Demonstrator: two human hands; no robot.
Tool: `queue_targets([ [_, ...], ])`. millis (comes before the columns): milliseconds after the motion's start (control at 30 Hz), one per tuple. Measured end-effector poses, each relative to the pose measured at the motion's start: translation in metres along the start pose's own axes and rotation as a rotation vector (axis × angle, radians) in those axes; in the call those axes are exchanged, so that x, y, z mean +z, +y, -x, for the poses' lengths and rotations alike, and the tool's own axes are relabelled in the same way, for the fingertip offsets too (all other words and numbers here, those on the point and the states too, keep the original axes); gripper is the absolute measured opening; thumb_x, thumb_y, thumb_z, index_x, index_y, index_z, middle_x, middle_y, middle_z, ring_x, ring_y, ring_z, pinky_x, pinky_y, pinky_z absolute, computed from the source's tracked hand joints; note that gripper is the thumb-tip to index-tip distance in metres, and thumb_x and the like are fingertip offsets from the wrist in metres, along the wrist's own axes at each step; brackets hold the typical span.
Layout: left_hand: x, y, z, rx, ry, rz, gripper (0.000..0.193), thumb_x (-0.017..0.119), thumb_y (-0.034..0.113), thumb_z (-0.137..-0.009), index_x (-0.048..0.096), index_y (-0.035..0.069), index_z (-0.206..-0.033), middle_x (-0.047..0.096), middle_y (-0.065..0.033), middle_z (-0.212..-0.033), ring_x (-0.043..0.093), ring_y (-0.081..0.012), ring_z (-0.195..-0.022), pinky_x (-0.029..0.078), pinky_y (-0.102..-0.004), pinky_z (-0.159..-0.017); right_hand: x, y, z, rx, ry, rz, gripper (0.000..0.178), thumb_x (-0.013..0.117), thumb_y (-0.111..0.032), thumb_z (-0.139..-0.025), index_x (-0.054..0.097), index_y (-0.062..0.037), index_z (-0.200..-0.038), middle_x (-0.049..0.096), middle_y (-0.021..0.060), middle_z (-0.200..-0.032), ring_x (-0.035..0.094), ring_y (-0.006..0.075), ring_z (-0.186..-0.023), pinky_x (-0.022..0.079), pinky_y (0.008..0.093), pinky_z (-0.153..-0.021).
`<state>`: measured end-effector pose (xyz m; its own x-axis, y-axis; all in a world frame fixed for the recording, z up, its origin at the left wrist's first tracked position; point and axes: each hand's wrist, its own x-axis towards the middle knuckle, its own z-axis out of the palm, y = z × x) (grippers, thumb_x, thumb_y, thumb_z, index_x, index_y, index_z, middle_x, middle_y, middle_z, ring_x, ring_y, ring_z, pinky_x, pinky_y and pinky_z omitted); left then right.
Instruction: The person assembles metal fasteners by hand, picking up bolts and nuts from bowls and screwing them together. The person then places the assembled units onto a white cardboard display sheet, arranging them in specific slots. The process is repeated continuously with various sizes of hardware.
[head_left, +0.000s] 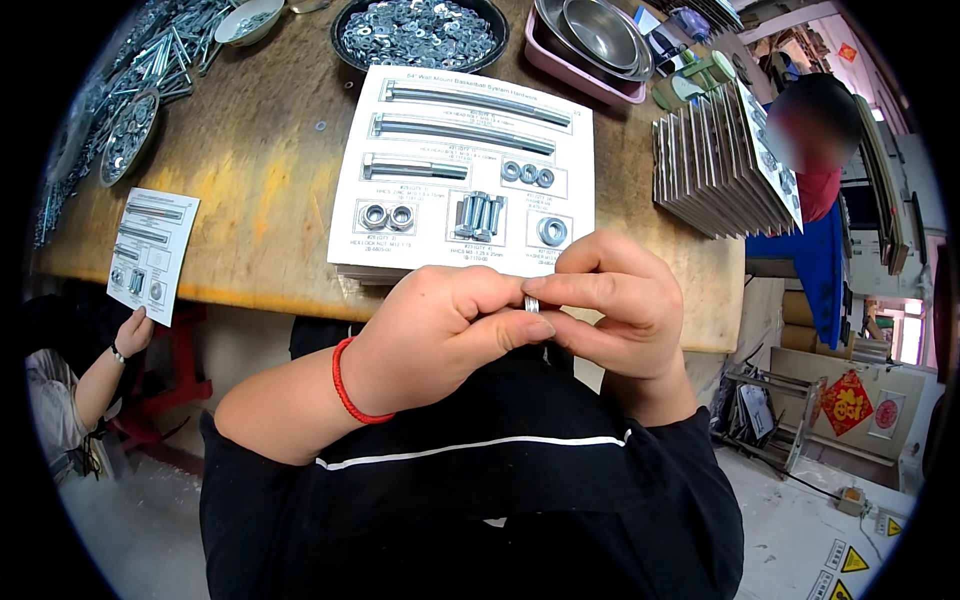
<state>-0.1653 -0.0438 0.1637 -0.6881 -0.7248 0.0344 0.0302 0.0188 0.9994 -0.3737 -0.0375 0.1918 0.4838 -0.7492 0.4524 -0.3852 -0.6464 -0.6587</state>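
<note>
A small stack of silver washers [531, 303], seen edge-on, is pinched between the fingertips of both hands. My left hand [450, 315], with a red cord bracelet [350, 385] at the wrist, is closed on one side of the stack. From the other side my right hand [615, 300] grips it with thumb and forefinger. Just beyond the hands lies a pile of printed cards [460, 170], the top one picturing bolts, nuts and washers. A round dark tray [340, 40] heaped with loose washers stands behind the cards.
Long bolts [165, 60] lie heaped at the far left, beside a bowl of small parts [130, 138]. Metal bowls sit in a pink basin [580, 75]. Upright cards [710, 165] stand at the right, near another person [820, 150]. At left, someone's hand [135, 332] holds a card.
</note>
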Motion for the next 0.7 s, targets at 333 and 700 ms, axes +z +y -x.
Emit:
queue_targets([
  [333,0.013,-0.006,0.003,0.194,0.125,-0.069,0.019,0.064,0.021,-0.09,0.068,0.002,-0.095,0.061,-0.0074,-0.07,0.053,-0.014,-0.06,0.045,-0.0258,-0.057,0.008,-0.005,0.011,-0.052,0.141,0.009,0.031,0.077,0.001,-0.06,0.072,-0.0029,-0.091,0.059,0.007,-0.075,0.058,0.0165,-0.062,0.045,0.0258,-0.052],
  [700,0.011,0.0,0.004,-0.193,-0.071,0.24,0.023,0.069,0.006,-0.085,0.065,-0.004,-0.105,0.071,-0.0088,-0.09,0.066,-0.0111,-0.079,0.051,-0.0221,-0.072,-0.01,0.011,0.001,0.055,0.029,0.044,0.022,0.073,-0.003,-0.063,0.069,-0.0035,-0.085,0.06,0.0056,-0.077,0.053,0.0119,-0.06,0.042,0.025,-0.05],
])
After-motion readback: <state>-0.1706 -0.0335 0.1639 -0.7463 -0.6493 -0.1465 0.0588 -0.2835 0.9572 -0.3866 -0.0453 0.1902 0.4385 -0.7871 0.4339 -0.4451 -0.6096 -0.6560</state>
